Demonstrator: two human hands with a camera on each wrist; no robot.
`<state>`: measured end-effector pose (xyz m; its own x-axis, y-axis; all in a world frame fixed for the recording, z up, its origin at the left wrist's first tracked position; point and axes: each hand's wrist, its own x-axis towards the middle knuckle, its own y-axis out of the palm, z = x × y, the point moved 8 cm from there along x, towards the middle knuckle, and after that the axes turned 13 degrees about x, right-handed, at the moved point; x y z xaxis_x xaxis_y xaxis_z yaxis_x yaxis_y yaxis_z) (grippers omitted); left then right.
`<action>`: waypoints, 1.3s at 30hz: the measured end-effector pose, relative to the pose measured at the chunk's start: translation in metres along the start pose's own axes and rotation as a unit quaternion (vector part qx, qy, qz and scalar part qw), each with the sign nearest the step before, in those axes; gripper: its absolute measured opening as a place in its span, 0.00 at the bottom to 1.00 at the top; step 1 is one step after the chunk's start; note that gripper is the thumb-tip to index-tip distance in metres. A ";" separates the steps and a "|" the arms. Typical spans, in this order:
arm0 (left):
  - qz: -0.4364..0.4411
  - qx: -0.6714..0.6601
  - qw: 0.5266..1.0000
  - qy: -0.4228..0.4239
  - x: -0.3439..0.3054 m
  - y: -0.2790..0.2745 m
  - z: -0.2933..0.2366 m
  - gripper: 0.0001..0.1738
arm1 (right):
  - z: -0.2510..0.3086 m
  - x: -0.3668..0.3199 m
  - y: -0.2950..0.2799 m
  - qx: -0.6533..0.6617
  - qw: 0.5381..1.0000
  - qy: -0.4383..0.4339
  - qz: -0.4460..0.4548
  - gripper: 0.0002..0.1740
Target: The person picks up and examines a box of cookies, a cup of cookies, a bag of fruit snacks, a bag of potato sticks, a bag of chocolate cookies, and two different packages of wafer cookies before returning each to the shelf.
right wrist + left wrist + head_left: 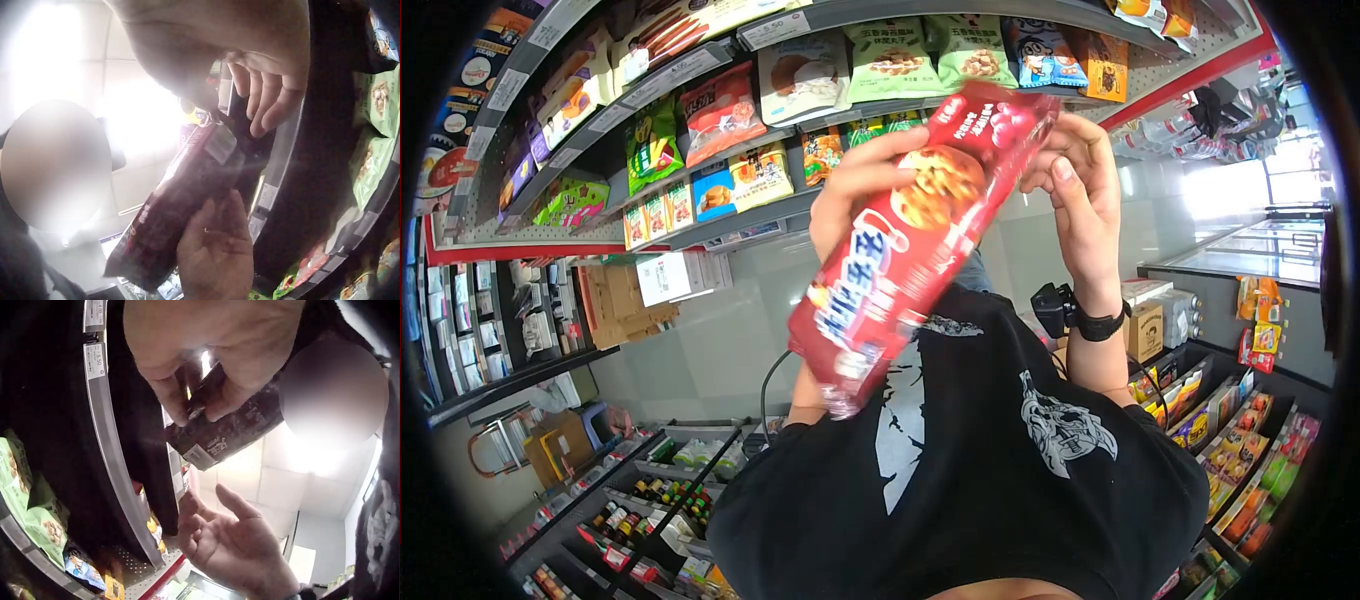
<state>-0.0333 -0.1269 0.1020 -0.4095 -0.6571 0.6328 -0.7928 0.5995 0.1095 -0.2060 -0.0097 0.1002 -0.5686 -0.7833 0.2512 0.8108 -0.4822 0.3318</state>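
Observation:
A long, glossy red snack bag (880, 275), printed with a round picture of nuts or beans and white lettering, tilts across the front of my chest. My left hand (850, 190) grips it by its left edge, fingers over the printed front. Seen in the left wrist view, thumb and fingers of that hand pinch the bag (240, 431). Beside the bag's upper end is my right hand (1088, 205), thumb extended and fingers loosely bent. The left wrist view shows this right hand (237, 547) apart from the bag, palm turned up.
Curved shelves of snacks stand in front, with green bags (890, 60), a red bag (722, 112) and a blue bag (1045, 58). Cardboard boxes (615, 305) lie at left. Behind me are racks of bottles (625, 525) and packets (1235, 440). A watch (1103, 322) circles the right wrist.

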 end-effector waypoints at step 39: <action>0.098 -0.073 0.891 -0.438 -0.037 0.037 0.036 0.17 | 0.034 0.018 0.041 -0.366 0.896 -0.092 0.234 0.08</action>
<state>-0.0638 -0.0968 0.0551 -0.7797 -0.5989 -0.1829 -0.6259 0.7535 0.2010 -0.1876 -0.0306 0.1495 -0.1016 -0.9213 0.3754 0.8017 -0.2993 -0.5174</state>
